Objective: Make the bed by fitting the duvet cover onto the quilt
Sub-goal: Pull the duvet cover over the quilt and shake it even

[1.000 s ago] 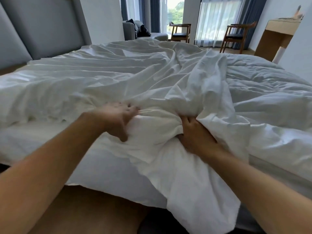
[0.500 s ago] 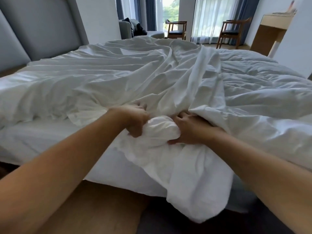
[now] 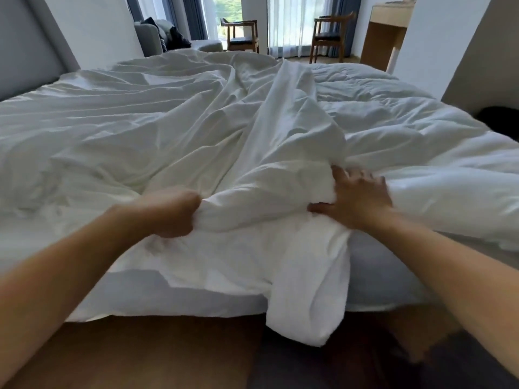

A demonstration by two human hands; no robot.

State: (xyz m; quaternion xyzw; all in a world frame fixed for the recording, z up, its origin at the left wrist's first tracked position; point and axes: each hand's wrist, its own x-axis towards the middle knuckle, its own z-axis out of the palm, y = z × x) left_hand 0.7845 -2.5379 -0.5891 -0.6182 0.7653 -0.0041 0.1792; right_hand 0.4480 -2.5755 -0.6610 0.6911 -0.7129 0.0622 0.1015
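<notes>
My left hand (image 3: 171, 213) is clenched in a fist on a bunched fold of the duvet cover (image 3: 157, 130) at the near edge of the bed, fingers curled tight round the cloth. My right hand (image 3: 355, 199) lies against the roll of fabric between my hands, fingers spread and fairly straight, thumb pointing left along the bundle; it is blurred, so whether the fingertips hook a fold I cannot tell. The quilt (image 3: 415, 141) lies on the right half of the bed, touching the cover where a ridge of cloth runs up the middle.

To do this step well, I judge I should keep the left grip firm as an anchor and feed the quilt's near corner into the cover's opening with the right, working the layers apart rather than dragging the whole heap toward me. A long tail of cover already hangs over the mattress (image 3: 393, 273) edge, and pulling harder could slide more off.

The cover is thin, limp white cloth, creased in long fans. The quilt looks puffier, with soft rounded dimples. The mattress side is smooth and greyish.
</notes>
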